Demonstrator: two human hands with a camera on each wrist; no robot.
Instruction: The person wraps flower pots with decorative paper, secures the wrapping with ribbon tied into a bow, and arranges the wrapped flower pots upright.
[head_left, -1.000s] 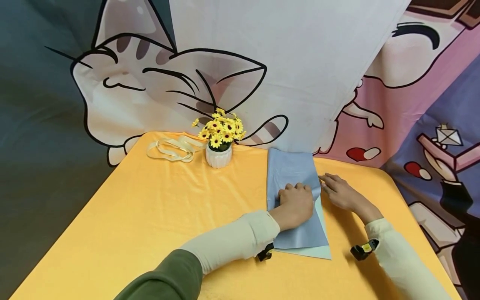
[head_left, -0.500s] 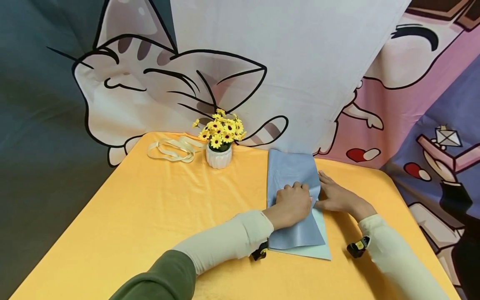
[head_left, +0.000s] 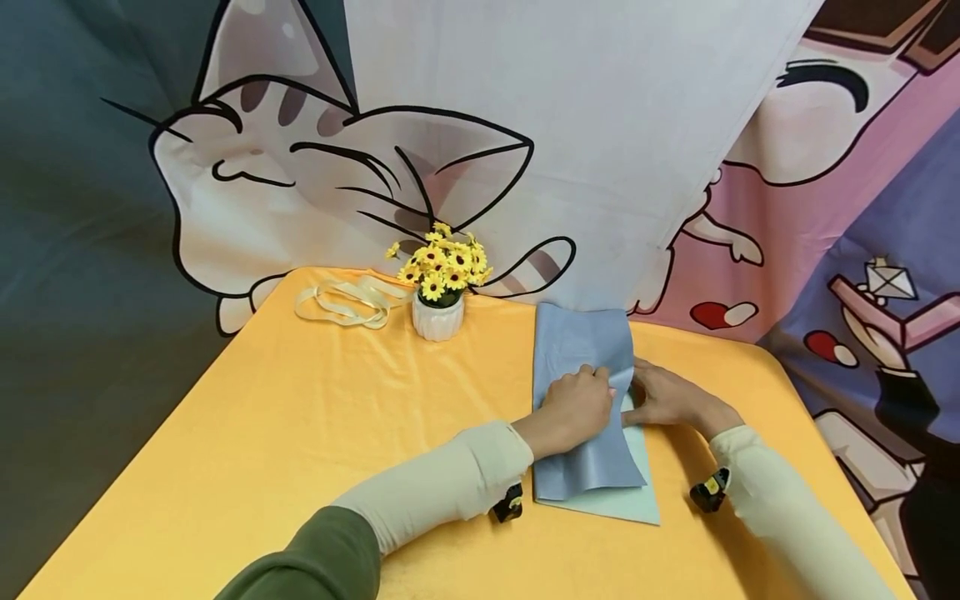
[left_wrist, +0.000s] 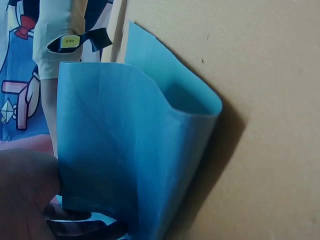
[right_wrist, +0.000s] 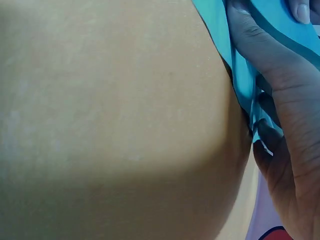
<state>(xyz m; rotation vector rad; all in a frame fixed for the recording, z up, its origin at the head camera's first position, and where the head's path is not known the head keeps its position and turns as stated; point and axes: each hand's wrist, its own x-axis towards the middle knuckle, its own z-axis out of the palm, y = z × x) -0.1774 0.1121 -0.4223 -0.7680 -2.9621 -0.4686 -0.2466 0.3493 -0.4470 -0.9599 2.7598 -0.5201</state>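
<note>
A blue sheet [head_left: 577,337] with a pale aqua inner side lies folded lengthwise on the table, its bend along the left. Over its middle, my left hand [head_left: 570,410] grips the free edge of the upper layer, fingers curled; the left wrist view shows the thumb side of that hand [left_wrist: 25,182] at the layer's edge and a round, uncreased bend. My right hand [head_left: 670,397] is at the right edge, thumb between the layers. In the right wrist view the right hand [right_wrist: 295,115] pinches the sheet's edge, and a left fingertip [right_wrist: 302,12] shows close by.
A white pot of yellow flowers [head_left: 438,287] stands at the back of the yellow-covered table [head_left: 337,433]. Left of it lies a loosely looped pale ribbon [head_left: 352,302]. A cartoon-printed curtain [head_left: 600,150] hangs right behind the table.
My right hand has moved left from beside the sheet onto its edge, with the thumb now between the layers. My left hand has shifted slightly left, drawing the upper layer's edge with it.
</note>
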